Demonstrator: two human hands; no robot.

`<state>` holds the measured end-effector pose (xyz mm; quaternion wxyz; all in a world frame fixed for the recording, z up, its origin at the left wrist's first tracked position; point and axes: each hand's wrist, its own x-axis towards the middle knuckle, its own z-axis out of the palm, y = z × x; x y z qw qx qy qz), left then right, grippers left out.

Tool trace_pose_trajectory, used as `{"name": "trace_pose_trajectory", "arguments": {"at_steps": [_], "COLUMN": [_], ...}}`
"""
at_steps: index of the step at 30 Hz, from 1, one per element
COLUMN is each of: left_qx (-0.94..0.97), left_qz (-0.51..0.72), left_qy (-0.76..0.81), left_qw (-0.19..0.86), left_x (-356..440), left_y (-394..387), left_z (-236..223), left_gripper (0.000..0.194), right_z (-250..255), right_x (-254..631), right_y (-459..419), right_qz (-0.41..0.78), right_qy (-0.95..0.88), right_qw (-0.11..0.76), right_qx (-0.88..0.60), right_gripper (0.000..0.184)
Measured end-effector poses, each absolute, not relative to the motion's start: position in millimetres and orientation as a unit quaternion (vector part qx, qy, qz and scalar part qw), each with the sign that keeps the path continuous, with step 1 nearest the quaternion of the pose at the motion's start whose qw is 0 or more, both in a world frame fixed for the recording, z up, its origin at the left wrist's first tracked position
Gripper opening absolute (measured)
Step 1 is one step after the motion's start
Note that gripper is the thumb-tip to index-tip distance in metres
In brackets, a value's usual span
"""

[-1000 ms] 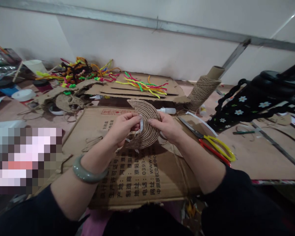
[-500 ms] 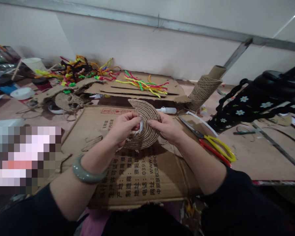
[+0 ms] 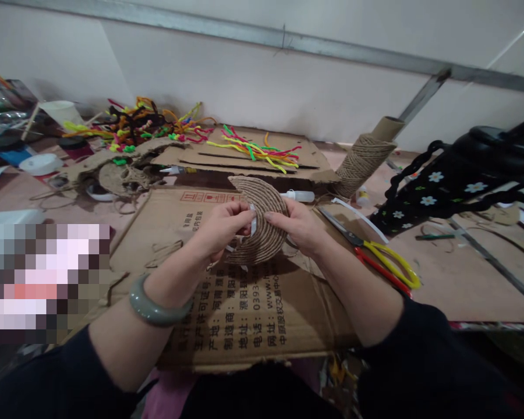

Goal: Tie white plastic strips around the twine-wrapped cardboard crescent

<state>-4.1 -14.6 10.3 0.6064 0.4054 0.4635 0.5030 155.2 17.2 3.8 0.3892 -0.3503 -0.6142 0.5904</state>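
Note:
A crescent-shaped piece covered in rows of twine is held up over a printed cardboard sheet. My right hand grips its outer right edge, the thumb lying on top of the rows. At the inner edge, my left hand pinches a small white strip, which looks like paper or tape; its kind is unclear. The fingers under the piece are hidden.
Scissors with yellow and red handles lie at the right, near a twine roll and a black flowered bottle. Colourful pipe cleaners rest on cardboard behind. A white-capped jar stands at left.
Both hands and the twine crescent have shifted very slightly right in view. My left fingers have moved a little along the white strip. Both grips stay as they were.

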Motion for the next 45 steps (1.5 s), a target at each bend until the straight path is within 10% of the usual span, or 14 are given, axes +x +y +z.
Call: {"name": "trace_pose_trajectory", "arguments": {"at_steps": [45], "left_qx": [0.419], "left_qz": [0.546], "left_qy": [0.374], "left_qw": [0.622], "left_x": [-2.9], "left_y": [-15.9], "left_z": [1.6], "left_gripper": [0.033], "right_z": [4.4], "right_x": [150.8], "right_y": [22.4], "right_qz": [0.618], "right_qy": [-0.42], "right_qw": [0.594], "right_qx": [-0.297], "right_gripper": [0.036]}}
